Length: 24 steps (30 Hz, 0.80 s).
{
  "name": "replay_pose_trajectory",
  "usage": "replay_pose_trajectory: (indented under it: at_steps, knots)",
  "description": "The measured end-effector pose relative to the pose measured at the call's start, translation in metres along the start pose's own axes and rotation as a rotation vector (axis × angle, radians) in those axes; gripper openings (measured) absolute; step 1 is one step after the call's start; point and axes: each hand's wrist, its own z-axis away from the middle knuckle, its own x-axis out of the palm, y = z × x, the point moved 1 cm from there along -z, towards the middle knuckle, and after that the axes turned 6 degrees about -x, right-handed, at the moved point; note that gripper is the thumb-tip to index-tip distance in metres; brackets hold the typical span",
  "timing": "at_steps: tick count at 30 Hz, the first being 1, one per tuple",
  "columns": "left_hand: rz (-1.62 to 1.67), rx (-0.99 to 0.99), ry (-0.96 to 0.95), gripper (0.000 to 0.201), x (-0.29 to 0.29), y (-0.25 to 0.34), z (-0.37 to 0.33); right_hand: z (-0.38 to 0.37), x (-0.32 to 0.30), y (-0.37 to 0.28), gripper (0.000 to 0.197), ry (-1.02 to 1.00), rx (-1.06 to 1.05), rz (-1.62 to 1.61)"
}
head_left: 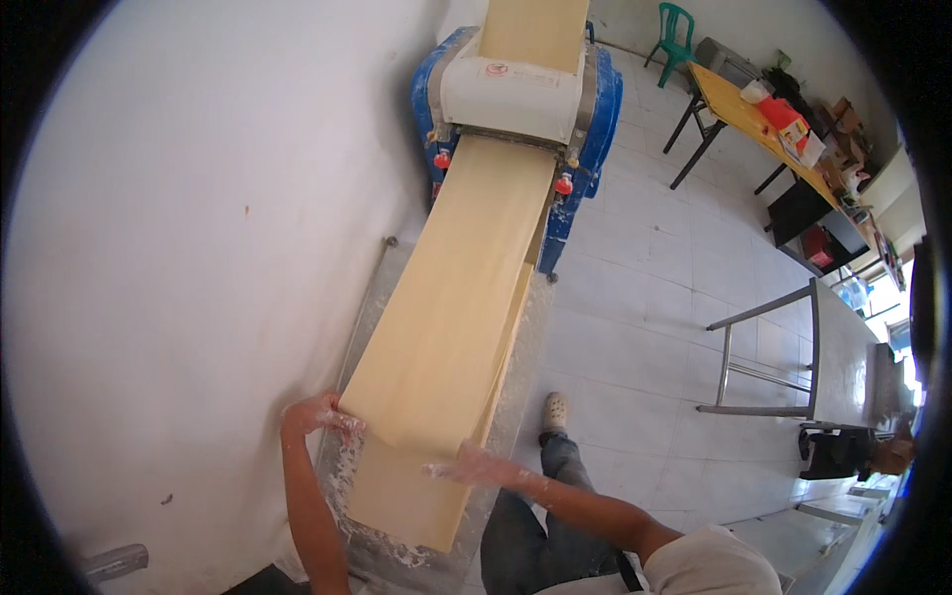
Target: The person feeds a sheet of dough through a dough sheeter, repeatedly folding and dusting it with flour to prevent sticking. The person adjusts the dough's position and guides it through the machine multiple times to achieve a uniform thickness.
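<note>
A long, pale yellow dough sheet (451, 297) comes down from the rollers of a blue and white dough sheeter (511, 99). Its near end lies over more folded dough (402, 496) on a floury metal tray (531, 327). At the sheet's near left corner, my left hand (322, 412) pinches the edge, its fingers dusted with flour and partly under the dough. My right hand (478, 466), slightly blurred, reaches in from the right with fingers stretched out over the sheet's near right end. Whether it touches the dough I cannot tell.
A white wall (198, 248) runs close along the left. On the right stand a metal table (843, 347) and, farther off, a yellow-topped table (739, 104) with bags and boxes. A green chair (674, 40) is at the back. My shod foot (555, 412) rests beside the tray.
</note>
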Motion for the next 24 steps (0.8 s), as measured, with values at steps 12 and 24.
replay_pose_trajectory:
  at_steps: [12,24]
  knots:
    - [0.270,0.024,0.396,0.034,0.114,-0.125,0.011,0.073,0.091,0.056,0.078,0.107,0.175,0.028]
    - [0.270,0.047,0.869,0.036,0.168,-0.149,0.041,0.094,0.130,0.069,0.076,0.244,0.003,-0.135]
